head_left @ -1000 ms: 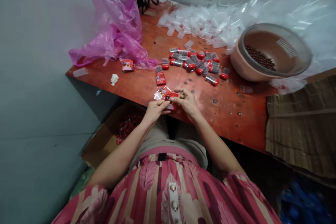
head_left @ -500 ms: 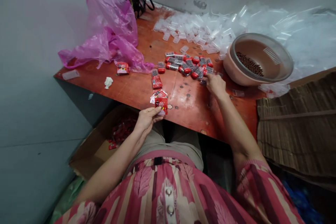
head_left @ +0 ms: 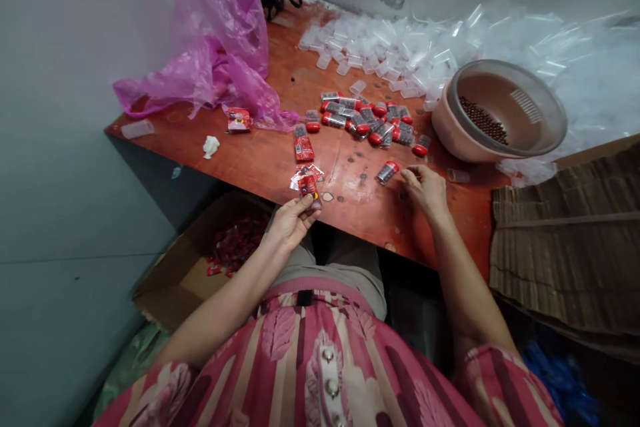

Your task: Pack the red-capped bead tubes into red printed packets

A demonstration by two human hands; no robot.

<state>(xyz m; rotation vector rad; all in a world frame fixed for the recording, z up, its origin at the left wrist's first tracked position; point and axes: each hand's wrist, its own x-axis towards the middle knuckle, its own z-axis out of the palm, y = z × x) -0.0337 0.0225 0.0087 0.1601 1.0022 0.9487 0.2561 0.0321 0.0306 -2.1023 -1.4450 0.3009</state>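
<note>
Hands well apart. Left hand (head_left: pixel 293 220) pinches small red printed packet (head_left: pixel 310 192) at desk's front edge. Right hand (head_left: pixel 427 192) loosely open, just beside clear red-capped tube (head_left: pixel 387 173) lying on desk. Red-brown wooden desk (head_left: pixel 350 213) scuffed, dotted with dark spots. Farther back: pile of filled red-capped tubes (head_left: pixel 367 121), frosted empty tubes (head_left: pixel 385 60), round bowl (head_left: pixel 445 123) with brown beads (head_left: pixel 483 121). Pink plastic bag (head_left: pixel 220 33) at left, by grey wall (head_left: pixel 65 147). Open cardboard box (head_left: pixel 175 280) below desk.
</note>
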